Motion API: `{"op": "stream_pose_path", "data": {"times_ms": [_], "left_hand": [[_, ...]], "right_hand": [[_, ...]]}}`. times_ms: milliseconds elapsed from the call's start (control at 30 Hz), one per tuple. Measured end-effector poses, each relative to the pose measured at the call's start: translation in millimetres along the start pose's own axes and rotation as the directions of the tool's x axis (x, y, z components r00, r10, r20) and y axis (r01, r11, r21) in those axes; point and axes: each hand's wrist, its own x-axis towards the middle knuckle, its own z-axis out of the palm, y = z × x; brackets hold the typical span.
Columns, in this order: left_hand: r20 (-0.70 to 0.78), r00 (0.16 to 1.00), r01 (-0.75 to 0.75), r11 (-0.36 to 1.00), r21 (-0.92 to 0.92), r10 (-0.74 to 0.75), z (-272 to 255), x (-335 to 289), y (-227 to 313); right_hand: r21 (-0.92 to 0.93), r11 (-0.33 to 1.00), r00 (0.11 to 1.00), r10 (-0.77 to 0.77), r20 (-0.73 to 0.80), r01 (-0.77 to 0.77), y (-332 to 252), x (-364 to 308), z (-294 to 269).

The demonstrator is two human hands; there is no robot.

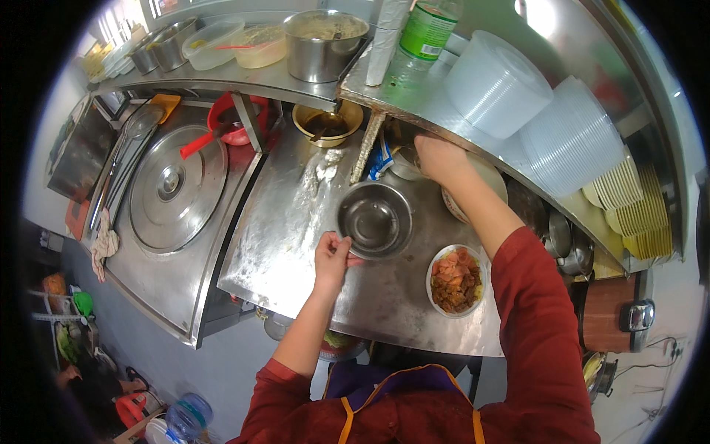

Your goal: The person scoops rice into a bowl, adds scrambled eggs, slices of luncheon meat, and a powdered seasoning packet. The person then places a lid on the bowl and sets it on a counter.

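A steel mixing bowl with a dark, shiny inside stands on the steel counter in front of me. My left hand pinches its near-left rim, thumb at the edge and fingers below. My right hand reaches far under the shelf, closed, beside a small container. Its fingertips are mostly hidden, so what they hold cannot be made out. Partly behind my right forearm is a large pale round vessel. A white bowl of diced, reddish-brown and yellow food sits nearer to me on the right.
Overhead, a steel shelf carries a steel pot, plastic tubs, a green-labelled bottle and stacked clear lids. A yellow bowl of dark sauce stands at the back. Leftward lie a large round lid and a red-handled pan.
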Motion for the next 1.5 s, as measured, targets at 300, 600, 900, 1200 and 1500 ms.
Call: {"op": "stream_pose_path", "data": {"times_ms": [300,600,900,1200,1500], "left_hand": [[0.129,0.975,-0.192,0.977,0.092,0.180,55.1,-36.8,12.5],[-0.053,0.992,0.098,0.956,-0.277,-0.117,180.6,110.8,-18.1],[0.050,0.979,0.204,0.964,-0.172,-0.198,194.3,150.0,-30.0],[0.148,0.967,0.227,0.965,-0.130,-0.207,190.5,67.3,-37.0],[0.133,0.983,0.110,0.984,0.139,-0.129,89.6,-113.2,-13.6]], "right_hand": [[0.354,0.903,0.962,0.270,-0.026,-0.244,20.0,-50.8,-9.2],[0.495,0.786,0.902,0.431,-0.008,-0.371,45.8,-202.2,-47.6],[0.482,0.660,0.813,0.522,0.259,-0.577,38.0,-368.8,-37.4],[0.346,0.832,0.896,0.438,0.070,-0.434,27.3,-400.6,21.0],[0.465,0.758,0.882,0.456,0.122,-0.457,46.3,-416.0,9.1]]}}
